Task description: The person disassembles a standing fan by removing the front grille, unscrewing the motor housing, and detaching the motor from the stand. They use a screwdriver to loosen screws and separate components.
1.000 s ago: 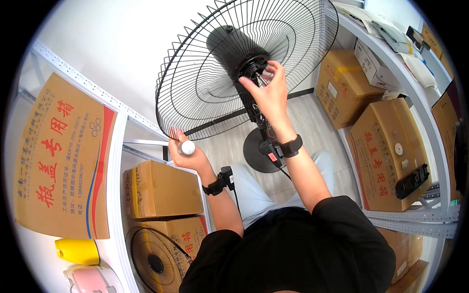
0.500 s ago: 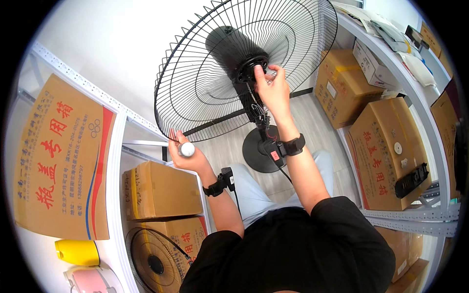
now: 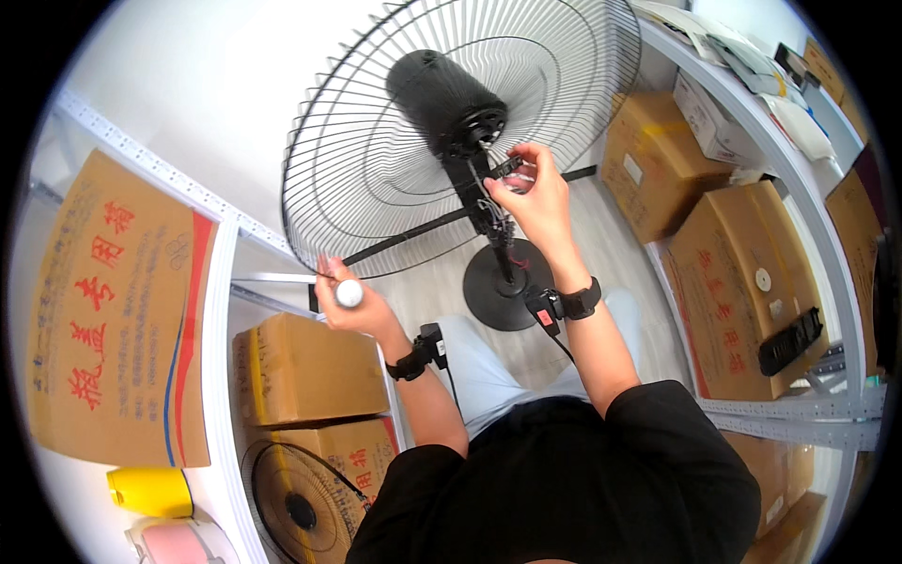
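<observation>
Messing with black fan [image 3: 442,89]. With left hand [image 3: 365,312], clutching white-ended cylinder [image 3: 349,293] at fan's left edge. With right hand [image 3: 545,207], pinching small black part [image 3: 507,167] near fan's middle. Could snag wires [image 3: 495,222] if yanking, fumble part if pinching loosely.

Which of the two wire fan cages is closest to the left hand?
The big upper cage, with the black motor: its rim meets the left hand's fingertips. The other cage is lower left, before a cardboard box.
</observation>
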The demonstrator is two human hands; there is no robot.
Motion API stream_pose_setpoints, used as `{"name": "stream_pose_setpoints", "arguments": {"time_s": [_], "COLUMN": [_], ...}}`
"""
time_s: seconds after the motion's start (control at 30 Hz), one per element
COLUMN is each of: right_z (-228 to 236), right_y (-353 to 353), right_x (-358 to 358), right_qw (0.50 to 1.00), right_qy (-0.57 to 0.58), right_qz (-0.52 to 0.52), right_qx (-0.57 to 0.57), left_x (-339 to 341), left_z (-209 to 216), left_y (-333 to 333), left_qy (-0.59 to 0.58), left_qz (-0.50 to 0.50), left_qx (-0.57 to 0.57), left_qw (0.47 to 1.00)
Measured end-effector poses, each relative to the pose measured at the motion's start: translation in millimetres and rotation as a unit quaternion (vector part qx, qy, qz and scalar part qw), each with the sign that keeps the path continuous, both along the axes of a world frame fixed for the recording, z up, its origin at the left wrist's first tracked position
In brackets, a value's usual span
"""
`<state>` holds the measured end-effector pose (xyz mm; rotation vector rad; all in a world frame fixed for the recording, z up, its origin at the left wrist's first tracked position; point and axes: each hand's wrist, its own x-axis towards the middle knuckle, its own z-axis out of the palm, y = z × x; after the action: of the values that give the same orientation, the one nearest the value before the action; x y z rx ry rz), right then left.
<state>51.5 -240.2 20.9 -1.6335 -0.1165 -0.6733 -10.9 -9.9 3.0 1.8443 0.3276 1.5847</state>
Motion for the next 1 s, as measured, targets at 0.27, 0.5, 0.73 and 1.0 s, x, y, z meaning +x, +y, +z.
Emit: {"name": "stream_pose_setpoints", "arguments": {"time_s": [0.27,0.5,0.73,1.0], "right_z": [-32.6,-122.2,-180.3,-205.6], "right_y": [-121.0,-316.0,-443.6,-489.7], "right_x": [-46.3,-94.8,-91.1,-32.6], "right_qw": [0.992,0.873,0.843,0.799], "right_qy": [0.105,0.087,0.164,0.232], "right_qz": [0.058,-0.467,-0.506,-0.517], "right_qx": [-0.043,-0.113,-0.077,-0.203], "left_x": [17.2,13.7,21.2,13.7], "left_z": [-24.2,-17.9,-14.0,-23.1], "left_y": [31.0,32.4,31.3,29.6], "left_qy": [-0.149,-0.12,-0.117,-0.023], "left_qz": [-0.012,-0.018,-0.004,0.038], "left_qx": [0.033,0.065,0.04,0.028], "left_qw": [0.988,0.99,0.992,0.999]}}
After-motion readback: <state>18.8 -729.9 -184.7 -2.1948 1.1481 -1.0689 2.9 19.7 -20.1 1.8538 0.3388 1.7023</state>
